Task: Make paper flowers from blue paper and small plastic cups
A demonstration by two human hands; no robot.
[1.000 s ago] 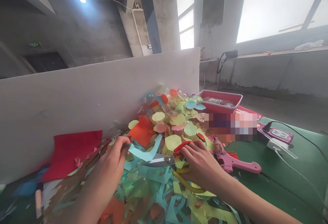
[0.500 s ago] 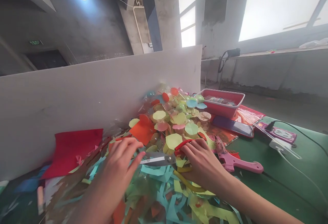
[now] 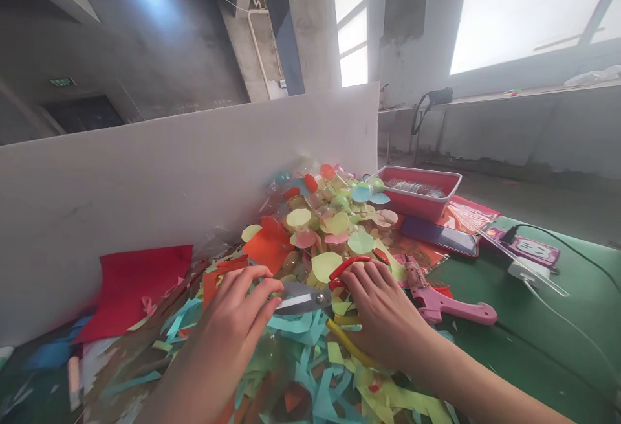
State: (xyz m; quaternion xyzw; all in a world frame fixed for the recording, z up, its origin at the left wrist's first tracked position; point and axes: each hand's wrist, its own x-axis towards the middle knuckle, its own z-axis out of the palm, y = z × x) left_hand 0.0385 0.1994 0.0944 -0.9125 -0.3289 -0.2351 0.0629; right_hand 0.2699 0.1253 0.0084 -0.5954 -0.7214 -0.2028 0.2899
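Observation:
My right hand (image 3: 376,304) is wrapped around the handles of a pair of scissors (image 3: 305,299), one grip red and the other yellow. The grey blades point left, toward my left hand (image 3: 242,307). My left thumb and fingers are bent together at the blade tips; whatever they pinch is hidden from me. Under both hands lies a heap of blue and yellow-green paper scraps (image 3: 315,382). Just beyond the scissors rises a pile of small clear balls and round paper pieces (image 3: 336,222), with an orange sheet (image 3: 268,247) at its left side.
A pink glue gun (image 3: 451,307) lies right of my right hand. Behind it are a phone (image 3: 439,236), a red basket (image 3: 422,200) and a power strip (image 3: 533,249) with cables. A white board (image 3: 169,184) stands behind the pile. Red paper (image 3: 140,288) lies at left.
My left hand has shifted slightly right along the blades. The scissors and my right hand stay in nearly the same place, and the view has tilted a little.

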